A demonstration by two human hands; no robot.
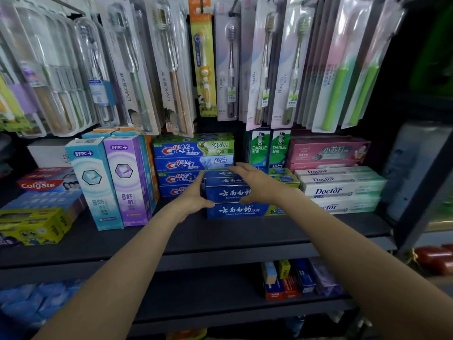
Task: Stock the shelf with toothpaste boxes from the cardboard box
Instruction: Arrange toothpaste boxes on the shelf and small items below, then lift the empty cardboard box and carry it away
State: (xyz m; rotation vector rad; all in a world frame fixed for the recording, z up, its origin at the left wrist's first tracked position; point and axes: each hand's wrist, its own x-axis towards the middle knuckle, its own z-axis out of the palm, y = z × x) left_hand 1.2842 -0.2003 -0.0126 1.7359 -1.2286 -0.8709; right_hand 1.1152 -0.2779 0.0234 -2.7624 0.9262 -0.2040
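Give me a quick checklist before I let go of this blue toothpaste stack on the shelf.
1. Left hand on the left end of the blue toothpaste stack: ok.
2. Right hand over the stack's top and right part: ok.
3. Stack resting on the shelf: ok, bottom box sits on the board.
4. Boxes squared up: not ok, the bottom box sticks out to the right of those above.
5. Gap to the Crest boxes behind: cannot tell.
6. Cardboard box for the next batch: cannot tell, out of view.
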